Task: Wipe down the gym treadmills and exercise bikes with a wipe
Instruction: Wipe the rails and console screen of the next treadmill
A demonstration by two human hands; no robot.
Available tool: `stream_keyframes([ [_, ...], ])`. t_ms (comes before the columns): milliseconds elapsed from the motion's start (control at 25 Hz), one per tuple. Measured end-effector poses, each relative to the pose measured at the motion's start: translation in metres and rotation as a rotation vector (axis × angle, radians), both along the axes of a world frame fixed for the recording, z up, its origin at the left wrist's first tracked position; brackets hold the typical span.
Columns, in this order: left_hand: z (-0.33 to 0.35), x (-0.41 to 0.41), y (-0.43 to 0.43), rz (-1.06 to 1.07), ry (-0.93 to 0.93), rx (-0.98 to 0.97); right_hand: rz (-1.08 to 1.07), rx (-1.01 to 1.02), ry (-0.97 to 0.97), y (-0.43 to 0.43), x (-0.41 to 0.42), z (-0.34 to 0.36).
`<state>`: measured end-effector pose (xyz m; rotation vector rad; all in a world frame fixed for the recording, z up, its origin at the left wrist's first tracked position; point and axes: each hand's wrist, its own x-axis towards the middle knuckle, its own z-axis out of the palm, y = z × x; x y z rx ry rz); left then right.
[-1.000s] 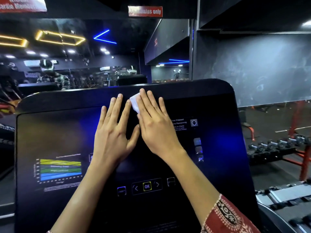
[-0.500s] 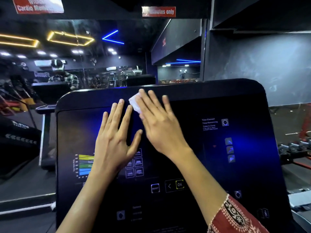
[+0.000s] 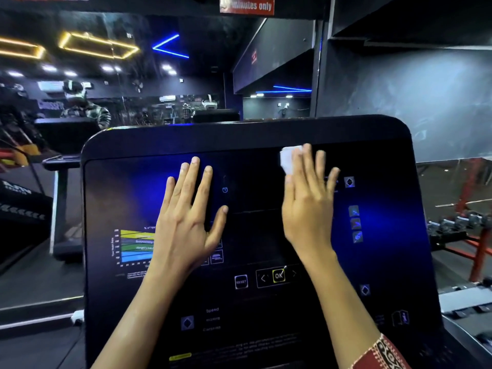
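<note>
Your L hand [image 3: 186, 225] lies flat on the treadmill console [image 3: 239, 139] mid-screen, fingers straight, holding nothing. R hand [image 3: 306, 209] presses the wipe [image 3: 288, 159] w/ straight fingers near the console's top edge. Wipe mostly hidden, prob. folded.

Dim, black-painted gym, lit in the upper left of the frame by yellow rectangular light strips [image 3: 98, 45], small white ceiling spots [image 3: 107, 68] and a blue angled light strip [image 3: 170, 47] toward the upper centre. At the top centre, a red sign [image 3: 246, 6] reading "minutes only"; across the upper right, a matt grey wall [image 3: 412, 102]. At the right edge, dumbbells [image 3: 452, 223] on a red-framed rack [image 3: 479, 251]; at the lower left, dark floor [image 3: 32, 280].
</note>
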<state>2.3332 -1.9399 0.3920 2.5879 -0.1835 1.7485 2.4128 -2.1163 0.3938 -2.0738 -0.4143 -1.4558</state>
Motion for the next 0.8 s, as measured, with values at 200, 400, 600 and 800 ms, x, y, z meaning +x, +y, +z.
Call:
stream_keyframes([
  [200,-0.011,0.001,-0.016,-0.028,0.023,-0.001,0.226,-0.223,-0.058,0.01,-0.028,-0.03],
  [400,-0.015,0.0,-0.022,-0.014,0.026,-0.001,0.011,0.062,0.058,-0.032,-0.003,-0.025],
  [600,-0.017,-0.007,-0.017,-0.001,0.023,-0.008,0.24,-0.158,-0.03,0.018,-0.016,-0.007],
  [800,-0.022,-0.019,0.0,0.014,0.024,-0.026,0.179,-0.146,-0.059,0.005,-0.015,-0.019],
])
